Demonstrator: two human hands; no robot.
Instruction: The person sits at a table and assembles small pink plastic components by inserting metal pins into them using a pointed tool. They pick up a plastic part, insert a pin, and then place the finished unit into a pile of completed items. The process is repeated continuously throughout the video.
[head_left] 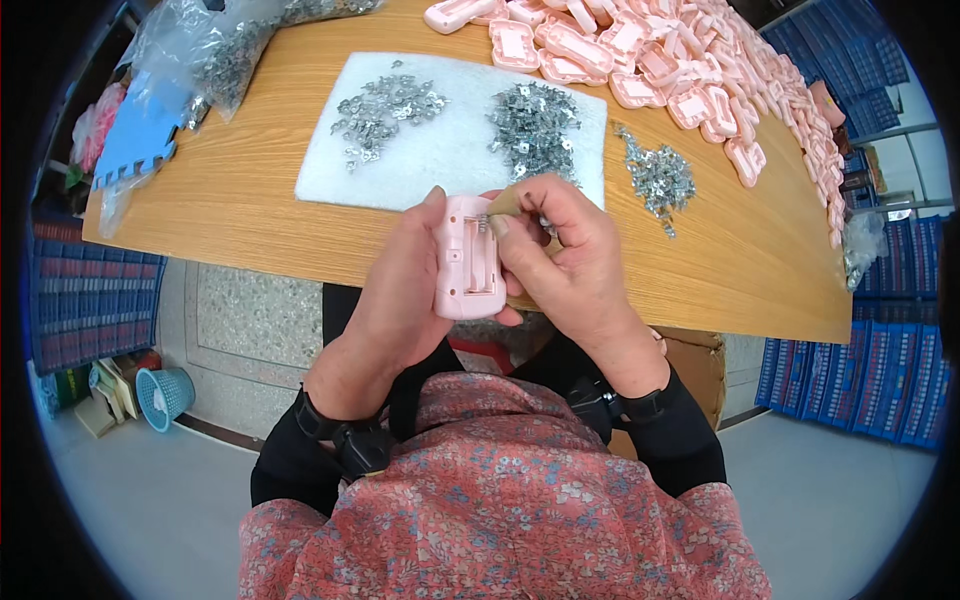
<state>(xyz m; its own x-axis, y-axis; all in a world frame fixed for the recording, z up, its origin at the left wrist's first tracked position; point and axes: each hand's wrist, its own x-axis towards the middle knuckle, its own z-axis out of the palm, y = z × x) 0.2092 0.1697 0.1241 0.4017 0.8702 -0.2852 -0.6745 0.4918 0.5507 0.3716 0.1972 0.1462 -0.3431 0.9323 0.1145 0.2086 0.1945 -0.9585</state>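
The left hand curls around a pink casing while the right hand pinches a metal spring at the casing's far end.

A held pink casing (seemingly) contains a spring.

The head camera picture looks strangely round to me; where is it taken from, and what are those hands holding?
There is no machine here, just a person's bare hands. A wide fisheye camera worn on the head looks down at them, so straight edges bend. The left hand holds a pale pink casing; the right hand has its thumb and fingertip at a small metal piece near the casing's far end. On the wooden table lie a white sheet bearing two heaps of metal parts, and many more pink casings farther right.
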